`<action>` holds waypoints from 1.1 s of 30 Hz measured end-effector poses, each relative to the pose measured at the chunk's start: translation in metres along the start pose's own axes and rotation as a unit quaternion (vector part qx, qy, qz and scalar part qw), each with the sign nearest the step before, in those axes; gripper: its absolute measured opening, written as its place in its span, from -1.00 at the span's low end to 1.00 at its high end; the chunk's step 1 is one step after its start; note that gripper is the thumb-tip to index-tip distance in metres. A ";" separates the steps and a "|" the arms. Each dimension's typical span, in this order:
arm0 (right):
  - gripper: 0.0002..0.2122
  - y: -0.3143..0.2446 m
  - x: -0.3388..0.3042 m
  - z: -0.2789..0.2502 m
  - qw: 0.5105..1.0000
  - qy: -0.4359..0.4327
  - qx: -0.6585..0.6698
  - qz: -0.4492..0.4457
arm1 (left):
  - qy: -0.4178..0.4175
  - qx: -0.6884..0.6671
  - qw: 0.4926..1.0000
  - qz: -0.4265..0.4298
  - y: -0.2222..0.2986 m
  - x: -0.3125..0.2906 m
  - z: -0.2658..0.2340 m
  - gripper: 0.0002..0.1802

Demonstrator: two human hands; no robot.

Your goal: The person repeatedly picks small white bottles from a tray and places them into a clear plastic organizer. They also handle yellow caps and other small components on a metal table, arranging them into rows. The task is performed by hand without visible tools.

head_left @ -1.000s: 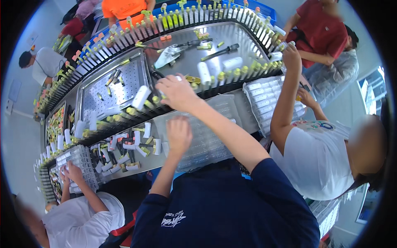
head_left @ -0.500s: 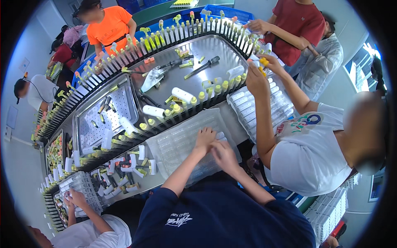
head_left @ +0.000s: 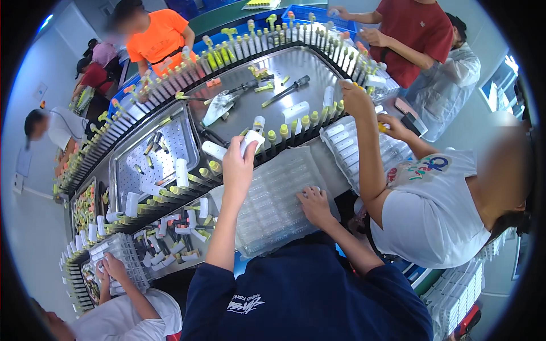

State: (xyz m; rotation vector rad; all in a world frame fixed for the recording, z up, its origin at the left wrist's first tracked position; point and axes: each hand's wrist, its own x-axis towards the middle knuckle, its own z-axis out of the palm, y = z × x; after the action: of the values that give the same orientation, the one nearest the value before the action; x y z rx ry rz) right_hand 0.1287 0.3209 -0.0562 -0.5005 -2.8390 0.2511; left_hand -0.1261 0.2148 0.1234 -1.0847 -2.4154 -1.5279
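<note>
My left hand (head_left: 238,162) is raised at the near edge of the black rack (head_left: 267,150), its fingers closed round a white rounded plastic piece (head_left: 252,141). A row of yellow-green capped pieces (head_left: 272,136) stands upright in that rack. My right hand (head_left: 314,204) lies on the right part of the clear plastic moulded tray (head_left: 267,199), fingers stretched out with nothing visible in them. What lies under its palm is hidden.
Beyond the rack a metal tray (head_left: 267,74) holds brushes and loose parts. Left of my clear tray lies a heap of white and yellow-green parts (head_left: 176,233). At right, a co-worker's arm (head_left: 364,142) reaches over another tray of white pieces (head_left: 347,148). Other people work around the table.
My left hand has left the clear tray and moved up and left to the rack with a white plastic piece. My right hand has shifted slightly and its fingers now lie stretched on the tray.
</note>
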 end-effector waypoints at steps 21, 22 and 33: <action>-0.70 0.024 0.023 -0.010 0.991 -0.090 0.073 -0.063 | -0.175 0.171 0.966 0.080 -0.059 0.018 -0.175 -0.57; -0.71 0.021 0.024 -0.016 0.990 -0.084 0.096 -0.062 | -0.171 0.189 0.963 0.092 -0.062 0.018 -0.174 -0.58; -0.74 -0.037 0.045 -0.106 0.930 0.040 0.343 0.125 | -0.054 0.367 0.925 0.078 -0.114 0.002 -0.233 -0.60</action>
State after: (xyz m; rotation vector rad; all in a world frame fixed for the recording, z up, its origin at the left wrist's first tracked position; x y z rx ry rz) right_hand 0.1049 0.3161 0.0617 -0.6755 -2.3721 1.1803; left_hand -0.2628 -0.0035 0.1536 -1.1427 -2.5305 -0.4253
